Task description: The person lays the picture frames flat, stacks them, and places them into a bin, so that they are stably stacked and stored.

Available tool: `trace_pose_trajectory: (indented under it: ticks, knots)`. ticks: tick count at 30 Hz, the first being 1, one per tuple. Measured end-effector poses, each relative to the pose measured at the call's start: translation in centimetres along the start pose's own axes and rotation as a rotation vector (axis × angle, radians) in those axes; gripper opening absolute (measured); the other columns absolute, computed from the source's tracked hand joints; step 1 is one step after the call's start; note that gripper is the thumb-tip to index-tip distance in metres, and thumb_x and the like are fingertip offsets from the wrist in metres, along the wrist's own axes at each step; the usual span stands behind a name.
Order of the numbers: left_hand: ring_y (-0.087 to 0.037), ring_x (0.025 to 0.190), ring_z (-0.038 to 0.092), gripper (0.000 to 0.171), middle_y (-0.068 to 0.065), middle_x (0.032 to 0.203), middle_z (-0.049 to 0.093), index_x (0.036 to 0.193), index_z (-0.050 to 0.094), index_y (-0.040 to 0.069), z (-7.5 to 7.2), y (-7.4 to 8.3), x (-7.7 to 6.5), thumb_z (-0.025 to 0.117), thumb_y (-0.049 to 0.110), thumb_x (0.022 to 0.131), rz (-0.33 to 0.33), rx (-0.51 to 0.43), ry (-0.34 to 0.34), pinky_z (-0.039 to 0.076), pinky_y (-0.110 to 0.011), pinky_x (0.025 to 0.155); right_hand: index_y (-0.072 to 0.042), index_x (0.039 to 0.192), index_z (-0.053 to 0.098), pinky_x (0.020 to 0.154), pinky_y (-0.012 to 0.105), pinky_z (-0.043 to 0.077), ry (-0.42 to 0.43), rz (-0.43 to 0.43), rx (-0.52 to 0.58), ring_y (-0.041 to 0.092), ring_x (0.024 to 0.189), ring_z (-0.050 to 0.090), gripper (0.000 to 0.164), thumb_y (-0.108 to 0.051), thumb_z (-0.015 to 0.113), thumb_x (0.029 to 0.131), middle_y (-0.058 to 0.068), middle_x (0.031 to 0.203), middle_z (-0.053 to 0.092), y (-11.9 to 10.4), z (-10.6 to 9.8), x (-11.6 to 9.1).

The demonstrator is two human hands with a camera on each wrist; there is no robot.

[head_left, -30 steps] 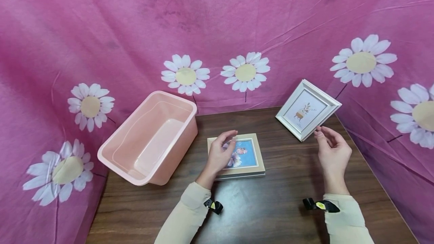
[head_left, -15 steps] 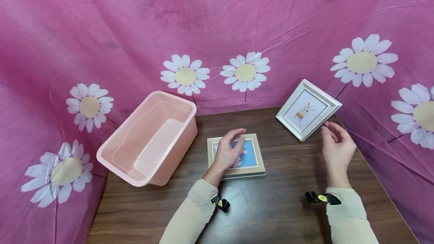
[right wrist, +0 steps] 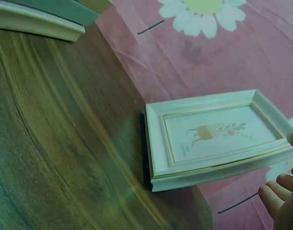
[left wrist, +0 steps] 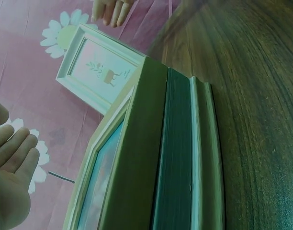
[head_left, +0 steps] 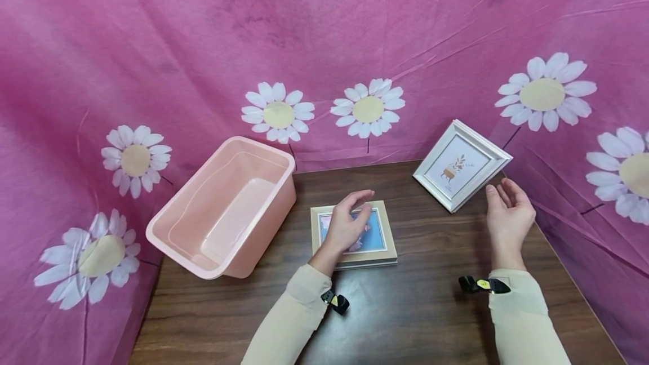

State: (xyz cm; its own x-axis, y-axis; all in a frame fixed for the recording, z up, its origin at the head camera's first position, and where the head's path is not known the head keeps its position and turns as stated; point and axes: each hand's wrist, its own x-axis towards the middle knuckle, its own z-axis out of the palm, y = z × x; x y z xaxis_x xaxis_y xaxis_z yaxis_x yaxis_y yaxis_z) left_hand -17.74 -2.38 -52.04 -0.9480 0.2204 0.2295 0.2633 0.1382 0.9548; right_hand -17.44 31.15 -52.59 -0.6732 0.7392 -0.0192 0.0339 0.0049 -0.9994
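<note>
My left hand (head_left: 346, 232) hovers over a stack of picture frames, with fingers loosely bent and holding nothing. The uppermost picture frame (head_left: 389, 241) is tan with a blue picture, partly hidden by the hand. In the left wrist view, a dark-sided layer (left wrist: 174, 158) and a pale-edged frame (left wrist: 204, 163) lie beneath it. A white picture frame (head_left: 456, 165) stands tilted at the back right, showing a drawing of a plant and an animal-like figure. My right hand (head_left: 511, 216) is just right of its lower edge, fingers relaxed and nothing in them.
A pink plastic tub (head_left: 276, 235) stands left of the stack on the brown wooden table (head_left: 405, 308). Pink fabric (head_left: 324, 27) printed with daisies encloses the table at the back and sides, close behind the white frame.
My left hand has shifted right and slightly up above the stack. My right hand has drawn off to the right from the white frame's lower edge. The frames and tub stay put.
</note>
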Motion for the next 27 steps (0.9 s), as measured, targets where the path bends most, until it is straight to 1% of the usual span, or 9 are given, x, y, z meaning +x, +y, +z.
trace_pose_trajectory:
  ticks: [2,6,10,12,15,17,20,23,27]
  knots:
    - [-0.035,0.135,0.068,0.037,-0.017,0.139,0.073,0.138,0.069,0.0,0.1,0.1,0.1,0.062,0.002,0.102,-0.001,0.01,-0.007,0.055,-0.037,0.114,-0.002,0.149,0.062,0.12,0.026,0.048,-0.003,0.016,-0.005,0.004,0.126,0.068,0.053,-0.013,0.076,0.098,0.0,0.139,0.07,0.2,0.1,0.5]
    - [-0.032,0.134,0.068,0.037,-0.015,0.139,0.074,0.137,0.07,0.002,0.3,0.1,0.2,0.063,0.003,0.101,-0.006,0.023,-0.005,0.053,-0.038,0.117,-0.001,0.152,0.057,0.109,0.014,0.052,-0.022,0.019,-0.063,0.001,0.119,0.068,0.058,-0.014,0.075,0.099,0.008,0.15,0.067,0.5,0.3,1.3]
    - [-0.034,0.13,0.071,0.036,-0.016,0.137,0.074,0.136,0.071,0.001,0.6,0.0,0.4,0.062,-0.001,0.101,-0.002,0.004,0.002,0.058,-0.035,0.109,-0.004,0.155,0.055,0.093,0.004,0.052,-0.044,0.002,-0.186,-0.011,0.103,0.066,0.06,-0.019,0.074,0.1,0.013,0.155,0.063,0.8,0.5,2.0]
    - [-0.038,0.126,0.072,0.036,-0.017,0.137,0.074,0.136,0.071,0.001,0.8,-0.1,0.5,0.062,-0.002,0.101,-0.001,-0.014,-0.002,0.061,-0.034,0.104,-0.005,0.154,0.056,0.087,0.002,0.051,-0.052,-0.017,-0.262,-0.017,0.095,0.063,0.059,-0.024,0.073,0.101,0.014,0.153,0.064,0.9,0.6,2.2]
    - [-0.043,0.123,0.073,0.036,-0.02,0.137,0.074,0.136,0.07,-0.001,1.1,-0.2,0.6,0.062,-0.004,0.101,-0.005,-0.035,-0.013,0.061,-0.035,0.103,-0.006,0.152,0.06,0.081,0.0,0.049,-0.065,-0.06,-0.376,-0.023,0.086,0.058,0.057,-0.03,0.072,0.102,0.015,0.148,0.068,1.2,0.7,2.5]
    - [-0.045,0.123,0.072,0.036,-0.02,0.136,0.074,0.135,0.07,-0.001,1.3,-0.2,0.6,0.062,-0.004,0.101,-0.009,-0.045,-0.019,0.06,-0.037,0.106,-0.006,0.148,0.064,0.076,0.0,0.046,-0.059,-0.086,-0.423,-0.025,0.08,0.054,0.053,-0.032,0.072,0.102,0.009,0.138,0.075,1.2,0.8,2.7]
    - [-0.046,0.124,0.072,0.034,-0.02,0.135,0.074,0.134,0.071,-0.001,1.6,-0.2,0.7,0.062,-0.004,0.101,-0.018,-0.058,-0.023,0.058,-0.036,0.109,-0.006,0.143,0.069,0.071,0.0,0.043,-0.049,-0.113,-0.449,-0.026,0.075,0.052,0.048,-0.031,0.072,0.102,-0.007,0.113,0.079,1.3,0.8,2.8]
    - [-0.046,0.125,0.071,0.033,-0.019,0.135,0.075,0.134,0.072,0.0,1.8,-0.1,0.7,0.062,-0.002,0.102,-0.022,-0.067,-0.03,0.057,-0.033,0.11,-0.004,0.14,0.07,0.069,0.0,0.043,-0.042,-0.121,-0.438,-0.025,0.072,0.052,0.045,-0.028,0.072,0.102,-0.027,0.091,0.065,1.2,0.7,2.9]
    - [-0.047,0.126,0.07,0.033,-0.018,0.136,0.075,0.134,0.071,0.0,1.9,-0.1,0.6,0.063,-0.001,0.102,-0.025,-0.059,-0.036,0.057,-0.035,0.11,-0.002,0.14,0.069,0.067,-0.001,0.042,-0.052,-0.115,-0.419,-0.025,0.07,0.051,0.046,-0.027,0.072,0.101,-0.039,0.08,0.051,1.2,0.7,3.1]
